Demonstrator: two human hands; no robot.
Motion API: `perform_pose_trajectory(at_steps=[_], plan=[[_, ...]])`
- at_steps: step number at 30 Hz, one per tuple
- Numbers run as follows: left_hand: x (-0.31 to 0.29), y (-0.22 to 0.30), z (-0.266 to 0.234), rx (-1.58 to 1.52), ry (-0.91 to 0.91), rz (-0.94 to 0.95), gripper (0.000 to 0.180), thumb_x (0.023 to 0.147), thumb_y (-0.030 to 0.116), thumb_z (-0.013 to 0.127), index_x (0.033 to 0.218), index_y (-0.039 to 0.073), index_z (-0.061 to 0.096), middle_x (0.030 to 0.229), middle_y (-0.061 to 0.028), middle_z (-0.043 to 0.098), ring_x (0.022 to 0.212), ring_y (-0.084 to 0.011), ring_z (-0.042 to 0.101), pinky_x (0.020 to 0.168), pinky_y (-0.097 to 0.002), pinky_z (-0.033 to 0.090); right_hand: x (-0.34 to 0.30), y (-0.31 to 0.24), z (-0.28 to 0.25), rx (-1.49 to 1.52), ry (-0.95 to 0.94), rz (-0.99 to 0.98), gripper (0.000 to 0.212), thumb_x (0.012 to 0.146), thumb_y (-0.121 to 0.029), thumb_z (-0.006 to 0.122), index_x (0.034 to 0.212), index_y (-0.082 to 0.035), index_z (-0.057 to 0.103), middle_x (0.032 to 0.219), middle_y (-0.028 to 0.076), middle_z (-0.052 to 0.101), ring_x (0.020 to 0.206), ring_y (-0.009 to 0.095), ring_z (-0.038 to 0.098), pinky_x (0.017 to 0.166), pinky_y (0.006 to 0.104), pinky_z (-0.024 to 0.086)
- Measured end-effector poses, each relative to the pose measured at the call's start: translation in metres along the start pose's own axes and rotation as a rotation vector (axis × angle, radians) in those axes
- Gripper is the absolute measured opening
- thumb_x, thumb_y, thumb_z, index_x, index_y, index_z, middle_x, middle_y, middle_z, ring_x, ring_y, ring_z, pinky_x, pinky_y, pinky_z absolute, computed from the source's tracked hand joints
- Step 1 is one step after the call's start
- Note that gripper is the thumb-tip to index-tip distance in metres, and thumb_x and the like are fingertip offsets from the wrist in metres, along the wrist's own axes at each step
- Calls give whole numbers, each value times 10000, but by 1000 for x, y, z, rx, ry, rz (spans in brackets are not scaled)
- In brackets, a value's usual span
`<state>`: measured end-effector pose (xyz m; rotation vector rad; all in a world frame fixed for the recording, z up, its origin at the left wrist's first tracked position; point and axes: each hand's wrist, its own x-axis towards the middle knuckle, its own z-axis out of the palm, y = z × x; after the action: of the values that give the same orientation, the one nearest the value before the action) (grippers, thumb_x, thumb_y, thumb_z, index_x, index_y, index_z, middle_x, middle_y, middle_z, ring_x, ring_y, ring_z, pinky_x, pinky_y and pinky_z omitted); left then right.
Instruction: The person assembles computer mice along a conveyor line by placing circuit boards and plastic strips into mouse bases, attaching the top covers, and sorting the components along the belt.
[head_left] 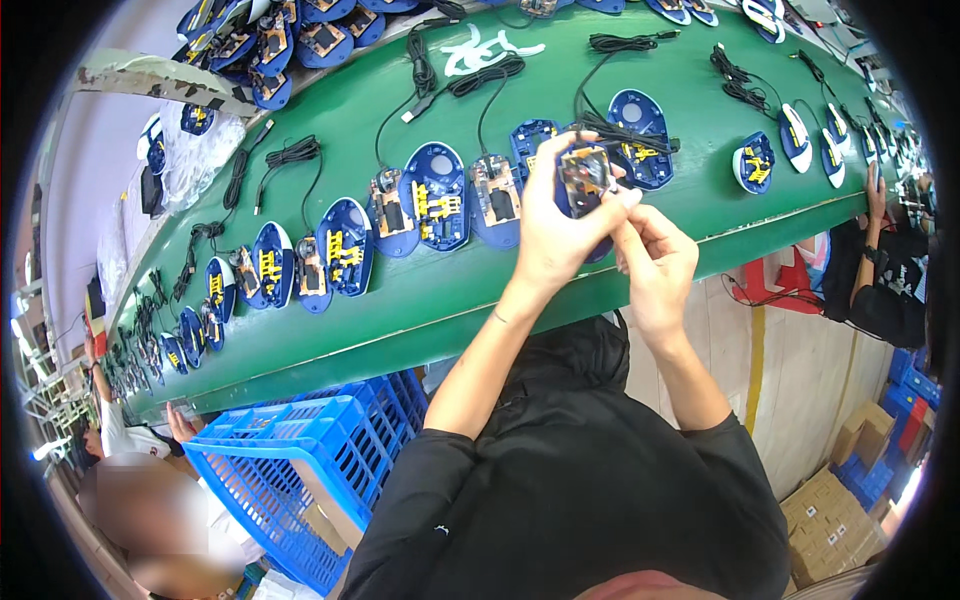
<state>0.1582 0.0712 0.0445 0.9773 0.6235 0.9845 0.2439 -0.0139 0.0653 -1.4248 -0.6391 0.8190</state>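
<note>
My left hand [548,235] is closed around the blue base of a computer mouse with its circuit board [584,174], held up over the green bench. Against the board's right edge, the thumb and fingers of my right hand [660,265] are pinched together; what they grip, if anything, is hidden. Just behind lies an open blue mouse shell [640,140], with a coiled black cable [630,42] beyond it. Left of my hands, another mouse base with a board [495,200] rests beside a blue shell with yellow parts inside [436,200].
More opened mice [345,245] with cables line the green bench [400,300]. White strips [490,50] lie toward its far side. A blue plastic crate [300,440] stands below at left. Co-workers' hands [876,185] show at both ends. Cartons [830,525] sit at lower right.
</note>
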Motion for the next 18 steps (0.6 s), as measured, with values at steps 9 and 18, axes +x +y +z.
perform_pose_trajectory(at_steps=[9, 18], plan=[[-15, 19, -29, -329, 43, -310, 472, 817, -8, 731, 1176, -7, 426, 1044, -167, 642, 855, -295, 710, 743, -419, 625, 119, -42, 51, -700, -429, -597, 152, 868, -145, 684, 953, -36, 748, 812, 106, 728, 689, 171, 690, 638, 278, 530], [-36, 27, -54, -452, -29, -468, 467, 806, -53, 674, 1184, 8, 406, 1073, -171, 610, 921, -300, 698, 777, -416, 613, 235, 5, 140, -1371, -983, -690, 254, 769, -144, 760, 997, -37, 729, 935, 131, 721, 865, 287, 694, 783, 358, 541]])
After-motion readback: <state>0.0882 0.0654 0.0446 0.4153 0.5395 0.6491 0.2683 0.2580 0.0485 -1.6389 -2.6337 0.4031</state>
